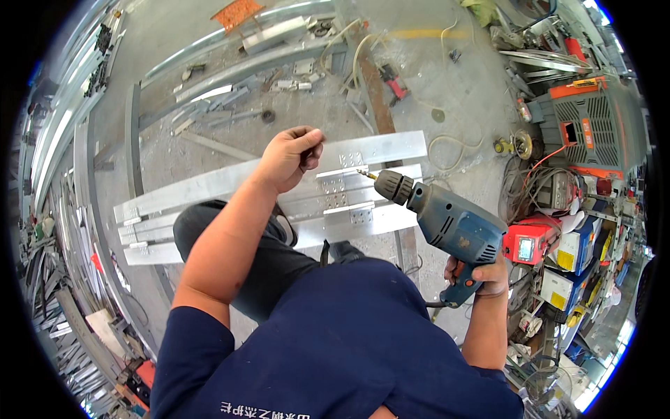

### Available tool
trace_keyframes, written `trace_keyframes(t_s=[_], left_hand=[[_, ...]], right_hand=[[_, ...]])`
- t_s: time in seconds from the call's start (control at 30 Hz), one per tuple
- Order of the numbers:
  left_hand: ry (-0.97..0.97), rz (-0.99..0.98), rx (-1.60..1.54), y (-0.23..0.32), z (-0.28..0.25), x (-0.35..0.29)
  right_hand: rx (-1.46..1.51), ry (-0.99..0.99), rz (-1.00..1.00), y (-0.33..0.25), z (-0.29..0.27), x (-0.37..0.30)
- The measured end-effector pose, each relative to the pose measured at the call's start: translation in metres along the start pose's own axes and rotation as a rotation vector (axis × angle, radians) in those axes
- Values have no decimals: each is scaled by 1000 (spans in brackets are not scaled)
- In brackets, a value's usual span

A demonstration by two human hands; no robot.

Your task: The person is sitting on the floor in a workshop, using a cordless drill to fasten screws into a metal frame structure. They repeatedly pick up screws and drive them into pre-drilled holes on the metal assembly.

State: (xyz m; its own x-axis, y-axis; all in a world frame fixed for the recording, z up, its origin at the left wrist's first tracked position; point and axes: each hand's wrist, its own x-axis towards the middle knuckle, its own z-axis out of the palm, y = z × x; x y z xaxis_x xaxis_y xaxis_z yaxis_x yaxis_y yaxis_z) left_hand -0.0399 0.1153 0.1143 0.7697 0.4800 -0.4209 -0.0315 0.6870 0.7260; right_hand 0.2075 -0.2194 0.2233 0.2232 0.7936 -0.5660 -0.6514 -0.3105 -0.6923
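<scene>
Drill (450,227) first: one blue electric drill sits in your right hand (481,274), grip closed around its handle by the orange trigger, chuck and gold-coloured bit (365,174) aimed at the work from the right. Your left hand (289,159) hovers above the metal with its grip pinched shut on something too small to make out, perhaps a screw.

Below lie several long aluminium profiles (230,183), about four that you can count side by side, resting across supports over the floor, joined by three perforated plates (335,187).

Risks, as I judge them: the bit could skate off a plate hole and score the aluminium; your left fingers are near the tip and could be caught; the unclamped profiles could shift under pressure. Beyond, one orange welding machine (593,126) stands among cables.
</scene>
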Motion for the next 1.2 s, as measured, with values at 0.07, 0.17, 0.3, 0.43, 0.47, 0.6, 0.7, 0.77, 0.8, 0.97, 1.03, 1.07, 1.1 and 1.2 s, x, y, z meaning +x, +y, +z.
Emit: trace_keyframes(t_s=[0.07,0.17,0.3,0.43,0.47,0.6,0.7,0.77,0.8,0.97,1.03,1.07,1.1,1.2], left_hand=[[134,50,-233,-4,7,9],[18,-41,-342,-1,18,16],[-40,-44,-342,6,42,14],[-118,65,-235,7,54,4],[-125,103,-177,6,57,1],[-160,65,-196,1,59,0],[-186,104,-214,1,65,-5],[-197,138,-221,1,67,-5],[-198,157,-220,1,68,-5],[-230,226,-194,3,76,-9],[-233,246,-189,3,76,-11],[-229,254,-170,2,76,-12],[-227,265,-151,2,77,-13],[-239,294,-115,0,78,-14]], right_hand=[[-19,7,-33,-3,12,-3],[-43,-4,-53,-6,20,-6],[-126,-4,-74,-8,26,-10],[-171,-12,-80,-8,32,-6],[-176,-17,-83,-9,34,-6],[-175,-43,-92,-9,40,-4],[-174,-39,-92,-8,40,-5],[-185,-44,-93,-9,40,-4],[-182,-43,-95,-9,40,-5],[-166,-30,-118,-7,40,-9],[-169,-28,-119,-5,39,-8],[-170,-26,-120,-4,38,-8],[-169,-26,-125,-4,40,-9],[-163,-25,-133,-4,42,-11]])
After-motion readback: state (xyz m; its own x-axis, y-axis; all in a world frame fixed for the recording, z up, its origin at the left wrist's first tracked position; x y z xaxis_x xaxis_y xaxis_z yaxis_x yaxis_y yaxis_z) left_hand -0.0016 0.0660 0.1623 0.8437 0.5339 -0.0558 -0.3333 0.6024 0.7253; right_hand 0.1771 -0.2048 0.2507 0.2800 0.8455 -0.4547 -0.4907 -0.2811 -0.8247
